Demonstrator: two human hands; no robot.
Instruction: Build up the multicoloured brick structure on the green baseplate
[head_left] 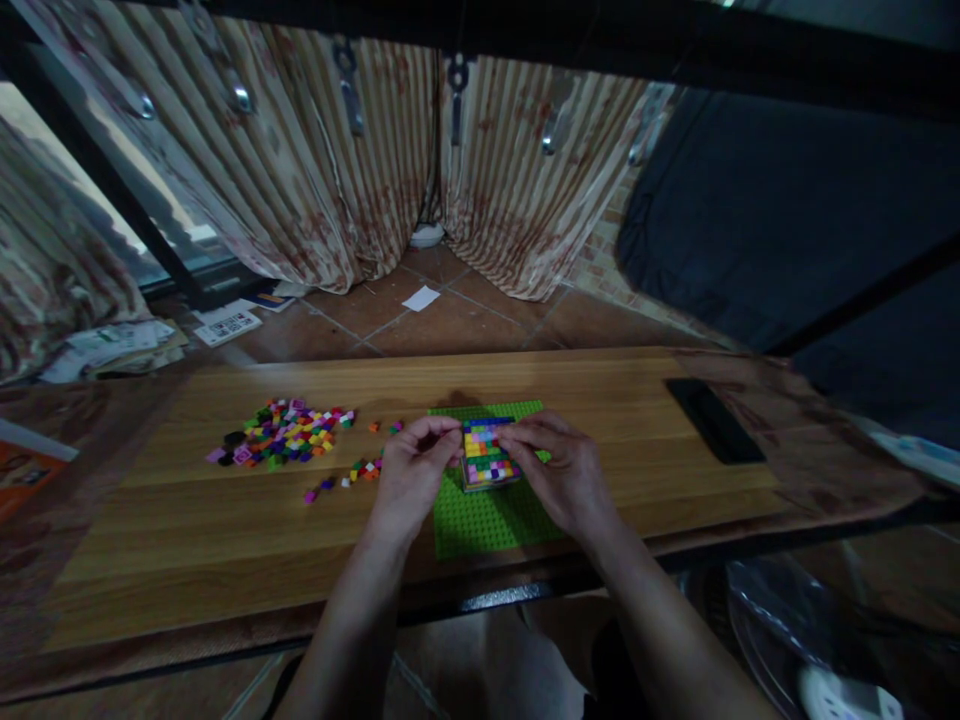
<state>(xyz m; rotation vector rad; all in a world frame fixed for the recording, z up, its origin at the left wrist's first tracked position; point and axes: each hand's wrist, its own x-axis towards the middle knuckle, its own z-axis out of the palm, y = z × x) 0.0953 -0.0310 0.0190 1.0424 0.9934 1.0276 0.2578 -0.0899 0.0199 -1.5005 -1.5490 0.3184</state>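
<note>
A small block build of colourful toy bricks (pixel 489 450), in rows of blue, yellow, green, pink and white, stands on a green studded baseplate (pixel 480 525). At its left edge is my left hand (pixel 416 465), thumb and forefinger pinched together; whatever lies between them is too small to make out. My right hand (pixel 559 460) reaches over the build's right side with its fingertips closed at the top bricks. Those fingers hide anything they hold. Part of the baseplate is covered by my hands.
Left on the wooden board (pixel 225 560) lies a pile of loose bricks (pixel 292 432), with a few stray bricks (pixel 365 468) nearer my left hand. A black phone-like slab (pixel 714 420) rests at the right. Striped curtains (pixel 315 170) hang beyond the tiled floor.
</note>
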